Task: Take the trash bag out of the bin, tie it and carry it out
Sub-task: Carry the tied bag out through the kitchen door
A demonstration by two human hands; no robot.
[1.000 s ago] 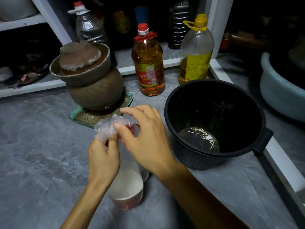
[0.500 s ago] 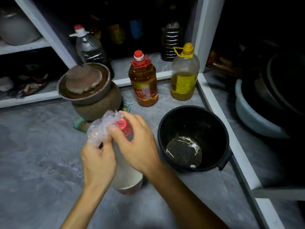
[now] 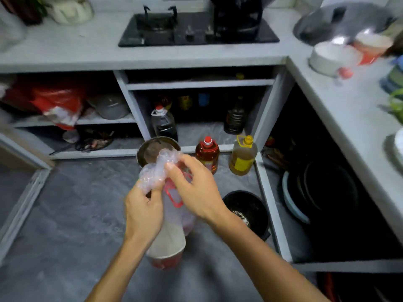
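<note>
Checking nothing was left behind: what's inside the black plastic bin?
The black plastic bin holds no bag; pale scraps lie on its floor. The right hand and forearm cover its near-left part.

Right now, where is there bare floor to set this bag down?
Bare grey floor lies wide to the left of the hands. Crowded on the right: the black bin, two oil bottles and the brown jar by the shelf.

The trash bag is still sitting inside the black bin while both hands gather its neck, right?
Not quite. The head view shows the trash bag already out of the black bin, hanging above the floor to the bin's left. The left hand and right hand do gather its neck.
</note>
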